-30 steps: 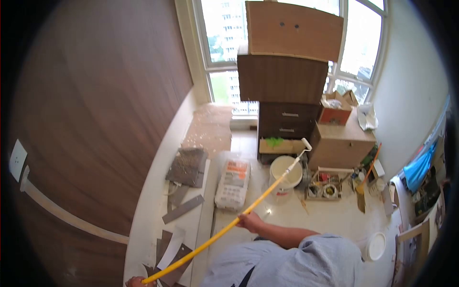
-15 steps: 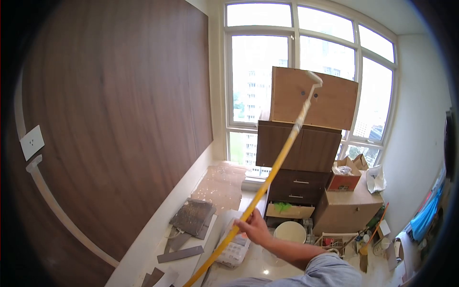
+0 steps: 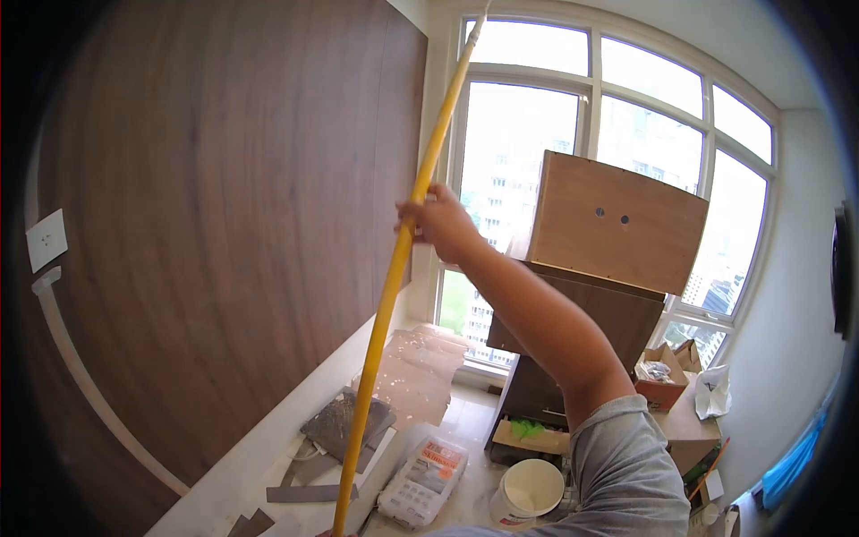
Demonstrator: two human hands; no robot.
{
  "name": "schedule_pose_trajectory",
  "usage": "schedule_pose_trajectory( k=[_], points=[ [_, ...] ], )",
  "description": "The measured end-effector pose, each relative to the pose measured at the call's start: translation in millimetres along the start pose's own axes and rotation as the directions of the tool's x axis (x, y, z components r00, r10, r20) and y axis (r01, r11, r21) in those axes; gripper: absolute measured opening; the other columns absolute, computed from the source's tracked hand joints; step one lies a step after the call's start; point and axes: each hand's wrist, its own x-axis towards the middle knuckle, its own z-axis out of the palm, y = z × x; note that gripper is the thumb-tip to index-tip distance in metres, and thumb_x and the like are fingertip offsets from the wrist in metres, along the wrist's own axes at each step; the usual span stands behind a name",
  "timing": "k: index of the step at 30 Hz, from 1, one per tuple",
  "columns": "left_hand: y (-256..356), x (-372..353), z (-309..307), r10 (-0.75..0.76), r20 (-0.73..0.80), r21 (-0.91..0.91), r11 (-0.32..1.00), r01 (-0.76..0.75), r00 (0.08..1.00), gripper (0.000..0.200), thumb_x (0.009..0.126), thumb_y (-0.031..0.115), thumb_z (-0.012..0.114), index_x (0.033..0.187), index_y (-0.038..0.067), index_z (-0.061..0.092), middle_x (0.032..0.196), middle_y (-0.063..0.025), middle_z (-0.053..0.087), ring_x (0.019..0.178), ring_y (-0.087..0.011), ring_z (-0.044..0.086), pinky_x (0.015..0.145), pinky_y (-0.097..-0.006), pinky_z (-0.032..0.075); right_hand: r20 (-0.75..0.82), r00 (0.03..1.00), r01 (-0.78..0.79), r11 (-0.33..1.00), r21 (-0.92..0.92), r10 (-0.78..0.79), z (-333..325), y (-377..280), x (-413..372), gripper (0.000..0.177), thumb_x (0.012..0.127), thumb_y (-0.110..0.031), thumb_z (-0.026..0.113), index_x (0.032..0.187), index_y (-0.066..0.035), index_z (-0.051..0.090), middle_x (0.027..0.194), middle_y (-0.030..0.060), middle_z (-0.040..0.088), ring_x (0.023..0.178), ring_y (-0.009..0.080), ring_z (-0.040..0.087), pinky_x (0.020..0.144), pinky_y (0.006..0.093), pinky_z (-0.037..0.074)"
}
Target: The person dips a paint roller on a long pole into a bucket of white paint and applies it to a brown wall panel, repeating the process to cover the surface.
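My right hand [image 3: 440,224] is closed around the yellow pole of a paint roller [image 3: 385,313], with my arm stretched forward and up. The pole stands steeply tilted in front of the brown wood-grain wall panel [image 3: 242,197]. Its white-wrapped top reaches the upper edge of the view by the window frame, and the roller head is out of sight. At the bottom edge, a sliver of what looks like my left hand [image 3: 344,534] shows beside the pole's lower part; its fingers are hidden.
Stacked wooden cabinets [image 3: 617,219] stand before the large windows. A white bucket [image 3: 530,490] and a printed plastic bag [image 3: 424,481] are on the floor. Near the left wall lie dark board scraps [image 3: 349,425] and a brown sheet [image 3: 416,371]. An open carton [image 3: 660,371] sits at right.
My right hand has risen and moved slightly left with the pole. The pole is steeper, and its roller head has gone from before the cabinet to beyond the top edge. The view has shifted.
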Motion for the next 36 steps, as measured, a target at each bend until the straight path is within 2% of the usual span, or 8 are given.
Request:
schedule_pose_trajectory(
  k=[2,3,6,9,12,18,22,36],
  points=[
    [68,33,1,0.132,-0.079,-0.1,0.985,-0.14,0.988,0.027,0.089,0.021,0.081,0.082,0.001,0.065,0.066,-0.0089,0.064,0.059,-0.0206,0.056,0.058,-0.0355,0.048,0.001,0.999,0.035,0.999,0.026,-0.035,7,-21,41,0.055,0.093,-0.013,0.074,0.134,0.006,0.042,0.103,0.0183,0.063,0.094,0.0309,0.073,0.087,0.0433,0.063],
    [106,48,-7,0.239,-0.131,0.077,0.97,-0.231,0.962,0.023,0.091,0.021,0.079,0.085,0.002,0.066,0.067,-0.005,0.065,0.061,-0.015,0.056,0.059,-0.0356,0.049,0.001,0.998,0.057,0.998,0.041,-0.057,12,-31,60,0.054,0.093,-0.013,0.073,0.134,0.006,0.043,0.103,0.0181,0.062,0.095,0.0317,0.072,0.086,0.0431,0.063],
    [119,126,-12,0.212,-0.097,-0.129,0.966,-0.223,0.972,0.026,0.09,0.032,0.081,0.094,0.009,0.071,0.087,-0.0102,0.078,0.074,-0.0305,0.073,0.068,-0.0386,0.058,-0.024,0.989,0.146,0.989,0.026,-0.146,26,-52,112,0.052,0.094,-0.014,0.073,0.133,0.006,0.044,0.107,0.0187,0.058,0.098,0.0331,0.071,0.087,0.0435,0.064],
    [179,178,-35,0.252,-0.127,-0.245,0.929,-0.276,0.959,0.025,0.086,0.018,0.084,0.099,0.004,0.067,0.063,-0.002,0.061,0.051,-0.0151,0.058,0.05,-0.0324,0.047,0.006,0.981,0.195,0.98,0.041,-0.195,35,-73,146,0.05,0.095,-0.016,0.073,0.131,0.007,0.047,0.113,0.0201,0.056,0.099,0.0337,0.07,0.088,0.0447,0.065],
    [238,215,-58,0.272,-0.111,-0.35,0.89,-0.294,0.956,0.036,0.085,0.029,0.088,0.105,0.004,0.07,0.069,0.0015,0.063,0.059,-0.0063,0.057,0.054,-0.0258,0.046,0.016,0.972,0.236,0.972,0.001,-0.236,43,-88,171,0.051,0.094,-0.016,0.074,0.13,0.009,0.048,0.117,0.0213,0.056,0.103,0.0343,0.071,0.09,0.0454,0.064],
    [336,264,-80,0.336,-0.067,-0.492,0.808,-0.324,0.94,0.032,0.091,0.023,0.083,0.11,0.003,0.066,0.067,0.0033,0.06,0.054,-0.0045,0.053,0.051,-0.0236,0.044,0.035,0.96,0.279,0.959,-0.049,-0.278,50,-98,209,0.055,0.093,-0.019,0.076,0.13,0.011,0.049,0.124,0.0232,0.055,0.105,0.0356,0.07,0.093,0.0465,0.063],
    [362,299,-81,0.373,-0.057,-0.531,0.774,-0.345,0.926,0.031,0.093,0.022,0.081,0.111,0.003,0.065,0.065,0.0039,0.057,0.051,-0.0044,0.051,0.047,-0.0227,0.042,-0.045,0.968,0.241,0.967,-0.089,-0.245,49,-86,232,0.056,0.092,-0.018,0.078,0.129,0.013,0.049,0.122,0.0225,0.054,0.105,0.035,0.07,0.094,0.047,0.063],
    [453,411,-12,0.472,-0.119,-0.549,0.702,-0.454,0.873,0.03,0.096,0.019,0.077,0.115,0.0,0.062,0.068,0.0034,0.055,0.049,-0.0044,0.049,0.045,-0.0227,0.042,-0.006,0.991,0.133,0.988,-0.085,-0.134,-29,-3,304,0.05,0.092,-0.021,0.079,0.123,0.009,0.053,0.113,0.0176,0.057,0.101,0.03,0.072,0.094,0.0408,0.061]
  ],
)
